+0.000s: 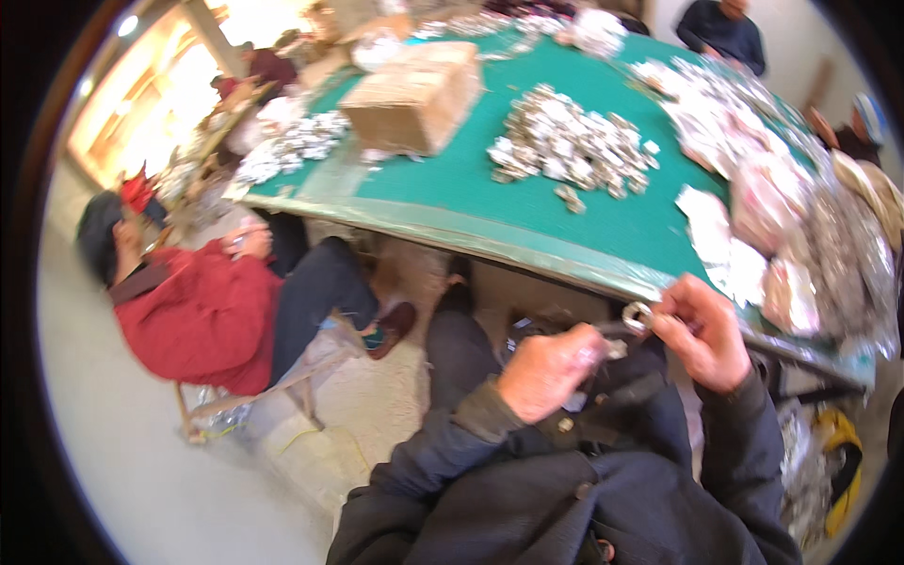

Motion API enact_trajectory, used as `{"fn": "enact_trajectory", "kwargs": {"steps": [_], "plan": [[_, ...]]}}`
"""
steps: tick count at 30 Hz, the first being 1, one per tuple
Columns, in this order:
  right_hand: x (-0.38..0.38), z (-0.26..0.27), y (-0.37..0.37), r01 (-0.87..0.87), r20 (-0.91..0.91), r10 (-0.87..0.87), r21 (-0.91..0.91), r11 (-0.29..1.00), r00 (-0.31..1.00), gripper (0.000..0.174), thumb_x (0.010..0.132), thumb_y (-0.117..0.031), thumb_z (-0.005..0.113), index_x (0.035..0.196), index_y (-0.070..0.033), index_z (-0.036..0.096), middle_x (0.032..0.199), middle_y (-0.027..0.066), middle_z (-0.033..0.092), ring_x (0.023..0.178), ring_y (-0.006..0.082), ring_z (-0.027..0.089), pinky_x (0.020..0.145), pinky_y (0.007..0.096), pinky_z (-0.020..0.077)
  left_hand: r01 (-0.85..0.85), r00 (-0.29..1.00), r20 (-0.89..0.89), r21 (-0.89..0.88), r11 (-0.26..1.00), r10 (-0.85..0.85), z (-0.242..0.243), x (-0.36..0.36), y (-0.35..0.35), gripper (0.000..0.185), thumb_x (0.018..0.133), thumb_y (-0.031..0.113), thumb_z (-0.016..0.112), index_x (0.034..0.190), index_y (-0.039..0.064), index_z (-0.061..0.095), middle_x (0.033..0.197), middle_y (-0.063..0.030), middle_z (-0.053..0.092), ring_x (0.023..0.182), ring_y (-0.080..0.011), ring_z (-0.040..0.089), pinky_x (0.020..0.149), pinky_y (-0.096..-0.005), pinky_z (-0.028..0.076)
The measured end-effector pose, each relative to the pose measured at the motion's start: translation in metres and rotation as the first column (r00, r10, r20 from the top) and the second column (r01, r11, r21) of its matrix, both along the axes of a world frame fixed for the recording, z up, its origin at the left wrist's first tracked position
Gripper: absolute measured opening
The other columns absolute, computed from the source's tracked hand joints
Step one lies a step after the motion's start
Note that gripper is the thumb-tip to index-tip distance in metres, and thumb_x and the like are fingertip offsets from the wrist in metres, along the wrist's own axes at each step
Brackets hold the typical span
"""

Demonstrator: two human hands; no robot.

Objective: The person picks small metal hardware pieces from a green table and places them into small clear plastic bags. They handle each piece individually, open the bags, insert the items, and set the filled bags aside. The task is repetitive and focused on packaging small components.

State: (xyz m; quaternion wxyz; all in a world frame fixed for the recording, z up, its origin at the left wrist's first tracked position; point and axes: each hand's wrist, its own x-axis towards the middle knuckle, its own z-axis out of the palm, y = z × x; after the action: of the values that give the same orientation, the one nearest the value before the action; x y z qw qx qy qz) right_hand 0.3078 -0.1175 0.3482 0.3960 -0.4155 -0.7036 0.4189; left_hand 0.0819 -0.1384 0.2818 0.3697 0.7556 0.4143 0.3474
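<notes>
In front of my lap, just off the table's near edge, both my hands are raised close together. My right hand [696, 335] pinches a shiny metal ring-shaped piece [637, 318] between thumb and fingers. My left hand [547, 371] is curled up, its knuckles facing me. From its fingers a thin dark object [613, 329] points toward the ring; blur hides what it is. A small pale piece [616, 349] shows just below it, and what supports that piece is unclear. On the green-covered table [424, 194] lies a heap of small silvery metal parts [565, 141].
A cardboard box [409, 99] stands left of the heap, beyond which lie more metal parts [311, 138]. Plastic bags [770, 198] crowd the table's right side. A person in red [205, 311] sits on a wooden stool at left; other people are around the table.
</notes>
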Motion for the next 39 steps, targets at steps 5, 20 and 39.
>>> {"fn": "enact_trajectory", "kwargs": {"steps": [5, 20, 39], "plan": [[-0.009, -0.002, 0.002, -0.014, -0.194, 0.0, -0.069, 0.998, 0.981, 0.008, 0.09, 0.0, 0.056, 0.088, 0.0, 0.048, 0.083, 0.0042, 0.057, 0.076, 0.0117, 0.062, 0.067, 0.0233, 0.0467, 0.053, 0.998, -0.031, 0.034, 0.998, -0.052, 0.01, 0.002, -0.003, 0.013, 0.092, 0.012, 0.058, 0.102, 0.005, 0.052, 0.087, -0.0156, 0.063, 0.081, -0.0359, 0.065, 0.067, -0.0384, 0.051], [-0.019, -0.003, -0.004, 0.131, 0.297, -0.313, 0.502, 0.855, 0.902, 0.016, 0.08, -0.001, 0.067, 0.088, -0.004, 0.054, 0.072, 0.0152, 0.059, 0.063, 0.035, 0.061, 0.056, 0.035, 0.0482, 0.048, 0.948, 0.318, -0.176, 0.983, 0.011, 0.022, 0.0, -0.009, 0.016, 0.091, 0.01, 0.065, 0.102, 0.001, 0.057, 0.088, -0.0066, 0.065, 0.083, -0.0062, 0.056, 0.074, -0.0255, 0.048], [-0.002, -0.005, 0.006, -0.352, 0.536, 0.115, 0.365, 0.862, 0.837, 0.013, 0.077, -0.009, 0.067, 0.09, -0.01, 0.064, 0.076, 0.0082, 0.054, 0.066, 0.0308, 0.06, 0.056, 0.0408, 0.0481, 0.123, 0.926, 0.375, -0.194, 0.973, -0.043, -0.003, 0.015, 0.004, 0.011, 0.093, 0.003, 0.06, 0.101, 0.0, 0.053, 0.085, -0.0008, 0.058, 0.056, -0.0021, 0.047, 0.047, -0.0189, 0.038]]}}
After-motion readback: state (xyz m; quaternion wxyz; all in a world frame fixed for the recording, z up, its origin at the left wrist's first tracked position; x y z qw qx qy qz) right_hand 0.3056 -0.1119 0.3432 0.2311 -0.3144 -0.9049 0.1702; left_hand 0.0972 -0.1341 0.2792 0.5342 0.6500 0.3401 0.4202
